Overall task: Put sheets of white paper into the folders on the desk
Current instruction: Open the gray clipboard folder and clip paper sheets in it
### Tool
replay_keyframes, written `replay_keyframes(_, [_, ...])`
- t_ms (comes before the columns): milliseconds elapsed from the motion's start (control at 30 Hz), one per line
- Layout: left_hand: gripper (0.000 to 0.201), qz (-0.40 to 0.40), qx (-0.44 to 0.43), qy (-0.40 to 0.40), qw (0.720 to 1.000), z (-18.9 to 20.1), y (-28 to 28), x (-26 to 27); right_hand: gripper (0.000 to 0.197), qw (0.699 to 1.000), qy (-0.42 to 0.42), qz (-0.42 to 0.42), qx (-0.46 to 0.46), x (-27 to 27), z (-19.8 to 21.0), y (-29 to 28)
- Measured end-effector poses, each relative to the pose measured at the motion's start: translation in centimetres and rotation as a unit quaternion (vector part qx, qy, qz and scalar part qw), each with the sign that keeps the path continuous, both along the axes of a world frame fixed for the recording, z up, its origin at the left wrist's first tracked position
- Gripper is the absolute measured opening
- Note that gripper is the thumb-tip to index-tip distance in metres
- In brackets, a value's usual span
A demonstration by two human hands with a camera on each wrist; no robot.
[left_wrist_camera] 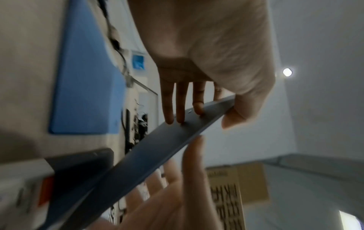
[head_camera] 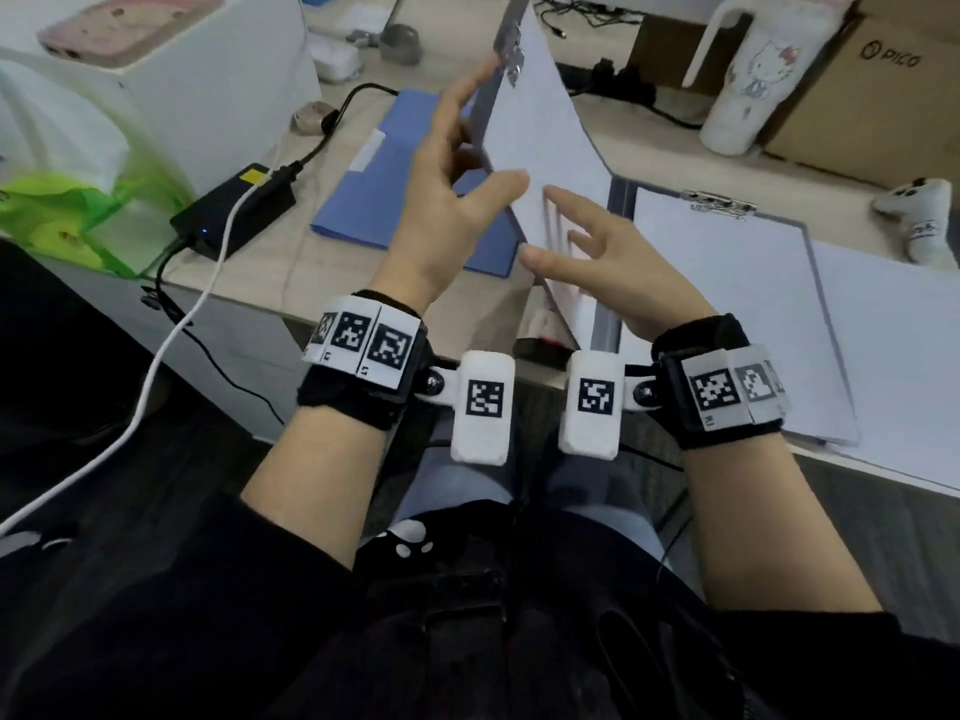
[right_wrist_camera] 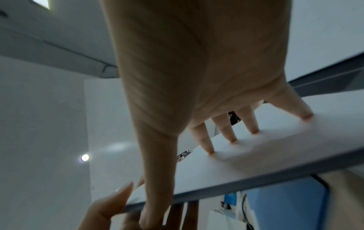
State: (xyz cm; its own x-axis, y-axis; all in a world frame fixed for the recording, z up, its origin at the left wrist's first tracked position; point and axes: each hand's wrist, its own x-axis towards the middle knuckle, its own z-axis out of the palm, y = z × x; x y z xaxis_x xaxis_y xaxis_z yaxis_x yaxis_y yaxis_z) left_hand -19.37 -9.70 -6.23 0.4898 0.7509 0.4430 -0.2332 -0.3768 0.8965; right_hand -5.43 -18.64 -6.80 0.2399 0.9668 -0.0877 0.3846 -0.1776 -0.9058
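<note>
A grey-blue folder lies open in front of me. Its left cover (head_camera: 482, 103) stands raised, with a white sheet (head_camera: 540, 127) under a metal clip (head_camera: 511, 49). My left hand (head_camera: 452, 189) holds this cover (left_wrist_camera: 157, 147): the fingers (left_wrist_camera: 181, 109) lie straight on its back and the thumb reaches over its edge. My right hand (head_camera: 576, 241) presses spread, straight fingertips (right_wrist_camera: 232, 138) on the sheet (right_wrist_camera: 256, 152). The folder's right half (head_camera: 810, 252) lies flat with white paper under its own clip (head_camera: 719, 202). A closed blue folder (head_camera: 395, 168) lies to the left.
A black power adapter (head_camera: 234, 210) with cables and a green bag (head_camera: 62, 210) sit at the left. A white cartoon cup (head_camera: 753, 85) and a cardboard box (head_camera: 857, 85) stand at the back right. A plush toy (head_camera: 919, 215) and loose white sheets (head_camera: 893, 345) lie at the right.
</note>
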Motion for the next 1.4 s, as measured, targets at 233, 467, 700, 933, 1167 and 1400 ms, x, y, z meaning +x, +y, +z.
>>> replay_keyframes(233, [0.074,-0.104,0.073,0.079,0.989,1.7,-3.6,4.7,0.089,0.992,0.056,-0.043,0.107,1.9,2.0,-4.8])
replay_keyframes(467, [0.050,-0.180,0.035,0.169,0.968,0.8,-6.3,9.3,0.074,0.945,0.097,-0.206,0.236,4.3,1.9,-9.6])
replay_keyframes(700, [0.034,-0.165,0.048,0.269,0.948,-1.7,-7.5,13.3,0.052,0.850,0.124,-0.384,0.337,7.6,0.4,-12.3])
replay_keyframes(933, [0.022,-0.120,0.065,0.352,0.926,-4.4,-8.3,16.5,0.030,0.776,0.130,-0.564,0.250,12.1,-3.1,-14.5])
replay_keyframes(1167, [0.024,-0.099,0.081,0.403,0.906,-5.7,-8.4,17.8,0.025,0.794,0.103,-0.582,0.143,14.8,-7.0,-15.9])
replay_keyframes(1400, [0.035,0.121,0.091,0.424,0.893,-6.1,-6.5,16.4,0.026,0.806,0.077,-0.580,0.092,16.3,-7.7,-15.7])
